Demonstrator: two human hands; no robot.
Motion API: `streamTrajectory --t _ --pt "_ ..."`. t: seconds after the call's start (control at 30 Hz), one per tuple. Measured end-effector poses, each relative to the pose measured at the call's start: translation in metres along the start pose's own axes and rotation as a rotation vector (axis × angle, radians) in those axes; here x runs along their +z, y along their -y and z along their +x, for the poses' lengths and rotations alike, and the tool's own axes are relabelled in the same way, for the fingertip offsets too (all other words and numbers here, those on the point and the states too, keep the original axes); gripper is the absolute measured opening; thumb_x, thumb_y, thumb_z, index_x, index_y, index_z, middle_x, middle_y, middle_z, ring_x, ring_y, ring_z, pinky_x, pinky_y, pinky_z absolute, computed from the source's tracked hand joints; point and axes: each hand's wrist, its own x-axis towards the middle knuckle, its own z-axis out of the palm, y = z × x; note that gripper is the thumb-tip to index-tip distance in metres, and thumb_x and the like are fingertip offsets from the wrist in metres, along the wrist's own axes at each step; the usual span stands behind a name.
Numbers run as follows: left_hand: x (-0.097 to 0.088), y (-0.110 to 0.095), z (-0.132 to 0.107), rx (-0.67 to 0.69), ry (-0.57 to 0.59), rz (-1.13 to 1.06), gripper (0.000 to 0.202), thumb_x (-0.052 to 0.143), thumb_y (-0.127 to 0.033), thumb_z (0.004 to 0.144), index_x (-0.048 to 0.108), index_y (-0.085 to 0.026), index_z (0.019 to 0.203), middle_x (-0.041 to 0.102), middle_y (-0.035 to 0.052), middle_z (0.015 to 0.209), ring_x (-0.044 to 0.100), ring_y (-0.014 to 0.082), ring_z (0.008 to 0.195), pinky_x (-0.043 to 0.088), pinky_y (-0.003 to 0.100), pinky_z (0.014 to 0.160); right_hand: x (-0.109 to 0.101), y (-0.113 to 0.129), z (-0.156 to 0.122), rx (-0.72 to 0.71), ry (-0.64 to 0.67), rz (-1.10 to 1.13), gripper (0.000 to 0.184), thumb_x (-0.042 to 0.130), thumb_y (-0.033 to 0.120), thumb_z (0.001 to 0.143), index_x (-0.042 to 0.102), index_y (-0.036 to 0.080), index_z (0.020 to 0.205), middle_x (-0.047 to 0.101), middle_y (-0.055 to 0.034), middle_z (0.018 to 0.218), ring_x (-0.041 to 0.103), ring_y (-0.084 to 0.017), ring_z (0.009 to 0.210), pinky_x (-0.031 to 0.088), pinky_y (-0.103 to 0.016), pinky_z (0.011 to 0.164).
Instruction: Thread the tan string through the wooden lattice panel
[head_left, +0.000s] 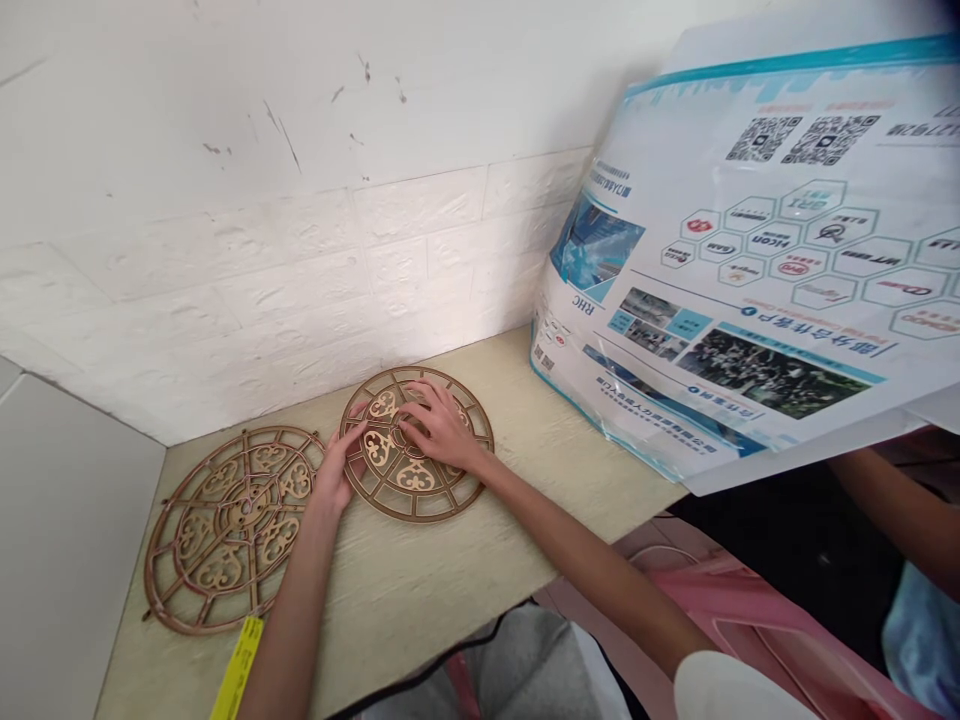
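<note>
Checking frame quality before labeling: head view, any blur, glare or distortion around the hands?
Head view: the left hand and right hand look slightly soft, and the fretwork wooden disc under them is reasonably sharp; a bright patch lies on the white brick wall; the plastic banner shows a faint sheen; wide-angle distortion bends lines toward the edges.

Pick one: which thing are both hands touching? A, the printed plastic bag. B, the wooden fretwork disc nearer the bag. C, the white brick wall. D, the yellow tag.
B: the left hand and right hand both rest on the wooden fretwork disc nearer the bag.
</note>
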Motion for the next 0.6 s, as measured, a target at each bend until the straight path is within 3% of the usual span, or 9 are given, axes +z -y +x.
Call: streamTrajectory --t 0.33,0.6 --pt "0.0002 0.0007 -0.0004 -0.001 -0.002 -0.012 0.058 0.076 -0.015 0.072 0.061 -0.017 0.128 0.067 0.0101 0.117 0.067 0.0160 0.088 0.055 0.024 0.077 -0.0019 0.0012 0.0015 -0.041 0.103 0.005 0.029 0.037 0.037 0.094 0.059 0.019 0.097 0.044 -0.0055 0.143 0.033 -0.021 0.139 0.039 -0.049 0.115" --pt "0.0007 -0.0002 -0.0012 0.004 0.013 -0.014 0.058 0.075 -0.014 0.074 0.059 -0.017 0.129 0.066 0.0112 0.120 0.067 0.0159 0.087 0.055 0.023 0.076 -0.0056 0.0046 0.0023 -0.021 0.059 0.060 0.027 0.036 0.035 0.095 0.057 0.018 0.097 0.049 -0.0056 0.138 0.038 -0.018 0.135 0.040 -0.045 0.114"
